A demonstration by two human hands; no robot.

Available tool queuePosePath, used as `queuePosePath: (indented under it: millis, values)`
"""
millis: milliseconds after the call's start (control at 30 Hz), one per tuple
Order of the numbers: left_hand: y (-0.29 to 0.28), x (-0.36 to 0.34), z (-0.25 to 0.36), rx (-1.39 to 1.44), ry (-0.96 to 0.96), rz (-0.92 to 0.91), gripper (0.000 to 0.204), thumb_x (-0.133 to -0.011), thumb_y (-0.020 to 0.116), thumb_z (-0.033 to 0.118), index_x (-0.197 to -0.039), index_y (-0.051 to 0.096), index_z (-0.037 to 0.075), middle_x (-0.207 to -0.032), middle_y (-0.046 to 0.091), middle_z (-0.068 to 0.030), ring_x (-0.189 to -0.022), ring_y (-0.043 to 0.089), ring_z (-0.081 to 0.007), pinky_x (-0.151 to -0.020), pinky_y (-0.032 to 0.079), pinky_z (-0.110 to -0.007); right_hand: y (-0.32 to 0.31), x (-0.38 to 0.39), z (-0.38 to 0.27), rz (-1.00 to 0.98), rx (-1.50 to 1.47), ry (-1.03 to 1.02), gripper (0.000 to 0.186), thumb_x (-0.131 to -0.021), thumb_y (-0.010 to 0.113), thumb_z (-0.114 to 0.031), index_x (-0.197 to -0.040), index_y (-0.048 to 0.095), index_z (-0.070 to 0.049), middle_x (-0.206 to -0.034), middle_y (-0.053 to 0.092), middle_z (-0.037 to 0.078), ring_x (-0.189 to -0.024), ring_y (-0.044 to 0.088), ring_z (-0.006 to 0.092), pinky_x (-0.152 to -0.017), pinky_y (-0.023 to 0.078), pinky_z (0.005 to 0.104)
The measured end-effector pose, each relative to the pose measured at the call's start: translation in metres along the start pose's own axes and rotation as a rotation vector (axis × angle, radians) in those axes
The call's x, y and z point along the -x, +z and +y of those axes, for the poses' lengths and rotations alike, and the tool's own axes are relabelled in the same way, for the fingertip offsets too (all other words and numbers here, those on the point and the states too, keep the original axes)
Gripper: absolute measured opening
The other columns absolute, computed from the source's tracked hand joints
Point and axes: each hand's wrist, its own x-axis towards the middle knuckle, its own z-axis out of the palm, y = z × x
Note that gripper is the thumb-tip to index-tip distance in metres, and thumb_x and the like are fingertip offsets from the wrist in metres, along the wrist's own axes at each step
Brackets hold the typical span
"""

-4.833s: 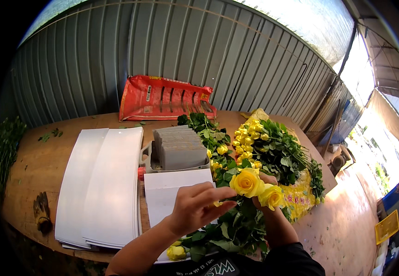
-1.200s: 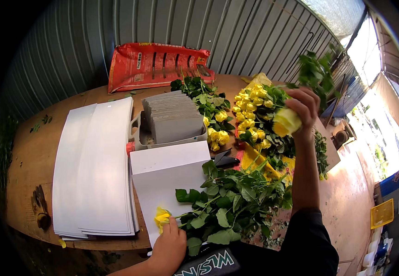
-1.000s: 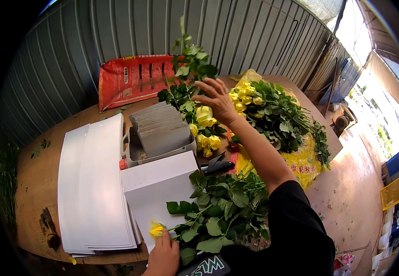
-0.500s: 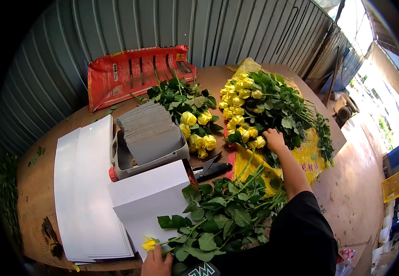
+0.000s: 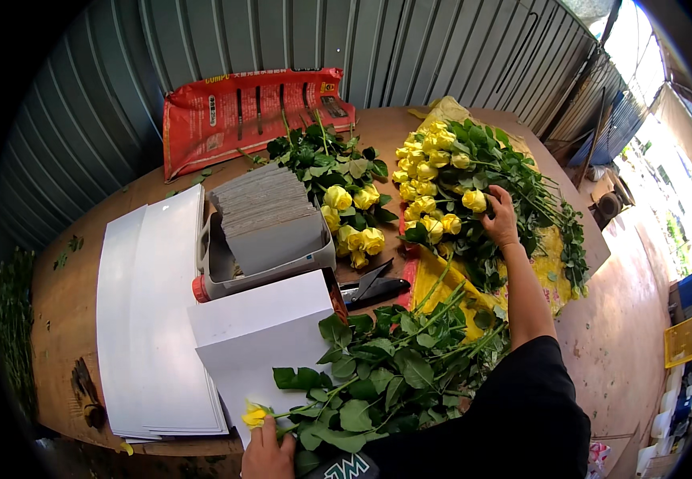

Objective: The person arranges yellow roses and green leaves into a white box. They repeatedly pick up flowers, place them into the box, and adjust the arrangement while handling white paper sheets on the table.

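Observation:
My left hand (image 5: pixel 268 452) is closed at the near edge, its fingers round the stem just below the head of a yellow rose (image 5: pixel 256 414). That rose's head rests over a white sheet (image 5: pixel 234 375), and leafy stems (image 5: pixel 386 371) stretch from there to the right. On the right, my right hand (image 5: pixel 502 217) has its fingers closed just behind the head of another yellow rose (image 5: pixel 474 200). It is over a big pile of yellow roses (image 5: pixel 426 164), whose stems point right across a yellow sack (image 5: pixel 553 263). The fingertips are partly hidden by leaves and bloom.
A smaller rose bunch (image 5: pixel 354 215) lies mid-table beside a cut-open plastic container (image 5: pixel 274 275) packed with grey sheets (image 5: pixel 262 203). A black stapler (image 5: pixel 378 289) sits nearby. White boards (image 5: pixel 150 319), a glove (image 5: pixel 86 395) and a red sack (image 5: pixel 242 120) occupy the left and back.
My right hand has moved up and away over the pile, and a rose head now shows at its fingers. My left hand stays at its rose. The view has shifted slightly.

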Motion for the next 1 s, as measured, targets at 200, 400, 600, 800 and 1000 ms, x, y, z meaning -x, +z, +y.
queuePosePath:
  millis: [200, 400, 600, 800, 1000]
  values:
    - [-0.004, 0.001, 0.004, 0.011, -0.022, -0.007, 0.015, -0.075, 0.044, 0.005, -0.085, 0.055, 0.001, -0.112, 0.042, -0.0215, -0.095, 0.045, -0.0353, -0.076, 0.044, -0.039, 0.022, 0.027, -0.011, -0.578, 0.148, 0.138, 0.047, -0.067, 0.057, -0.002, -0.111, 0.043, -0.010, -0.108, 0.041, 0.011, -0.090, 0.052, 0.0321, -0.073, 0.044, 0.0385]
    - [-0.001, 0.001, 0.002, -0.043, 0.016, 0.033, 0.016, -0.075, 0.044, 0.004, -0.085, 0.055, 0.000, -0.107, 0.043, -0.0210, -0.096, 0.045, -0.0352, -0.075, 0.044, -0.039, -0.011, 0.013, 0.009, -0.137, 0.044, 0.117, 0.030, -0.069, 0.058, -0.003, -0.097, 0.057, -0.014, -0.093, 0.056, 0.005, -0.085, 0.056, 0.0280, -0.070, 0.044, 0.0343]
    - [0.003, 0.004, 0.000, -0.061, 0.067, 0.102, 0.016, -0.075, 0.045, 0.003, -0.085, 0.055, -0.002, -0.098, 0.044, -0.0198, -0.091, 0.046, -0.0340, -0.070, 0.045, -0.039, -0.123, -0.006, -0.054, 0.265, -0.237, 0.025, 0.034, -0.068, 0.062, -0.001, -0.101, 0.057, -0.003, -0.093, 0.062, 0.010, -0.086, 0.060, 0.0187, -0.075, 0.045, 0.0284]
    - [0.009, 0.006, -0.005, -0.055, 0.135, 0.129, 0.015, -0.076, 0.044, 0.004, -0.084, 0.055, -0.002, -0.093, 0.044, -0.0211, -0.089, 0.045, -0.0343, -0.069, 0.045, -0.040, -0.199, 0.012, -0.135, 0.314, -0.430, -0.121, 0.034, -0.064, 0.063, -0.006, -0.096, 0.056, 0.003, -0.092, 0.061, 0.012, -0.083, 0.058, 0.0191, -0.077, 0.043, 0.0278]
    - [0.004, 0.008, -0.011, 0.037, 0.207, 0.160, 0.016, -0.073, 0.043, 0.002, -0.082, 0.055, -0.004, -0.087, 0.045, -0.0233, -0.088, 0.045, -0.0359, -0.074, 0.040, -0.042, -0.218, 0.016, -0.202, 0.122, -0.457, -0.233, 0.029, -0.060, 0.067, -0.009, -0.087, 0.059, 0.000, -0.090, 0.062, 0.012, -0.082, 0.061, 0.0236, -0.073, 0.046, 0.0290]
